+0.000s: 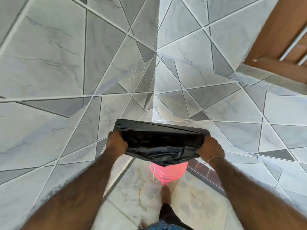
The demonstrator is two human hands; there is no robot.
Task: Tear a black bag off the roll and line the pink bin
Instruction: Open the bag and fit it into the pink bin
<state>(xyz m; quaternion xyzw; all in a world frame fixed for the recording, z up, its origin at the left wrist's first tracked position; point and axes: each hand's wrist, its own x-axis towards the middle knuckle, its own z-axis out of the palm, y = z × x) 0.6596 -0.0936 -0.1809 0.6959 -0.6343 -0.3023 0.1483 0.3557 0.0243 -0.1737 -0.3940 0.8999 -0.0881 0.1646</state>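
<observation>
Shorts: denim hem (163,227) right at the near edge, one bare leg running down from it.
Foot: bare foot (166,192) planted on the pale floor tile (199,205), toes just beside the base of the bin.
Forearms: both reach out from the near corners and close in on the bag; a thin bracelet (213,158) sits on the right wrist.
Left hand: left hand (116,143) is clenched on the left edge of the bag, plastic bunched under the fingers.
Right hand: right hand (210,147) is fisted on the right edge, gripping the same way.
Bag: black bag (162,140) is pulled wide between the two fists, mouth spread, hanging directly above the bin and hiding its rim.
Bin: pink bin (168,170) stands on the floor in the corner, only its lower body showing under the bag, a thin wire handle down its left side.
Walls: grey marble-look wall tiles (49,55) with slanted lines meet in the far corner.
Far right: brown wooden door (279,30) up at the edge.
</observation>
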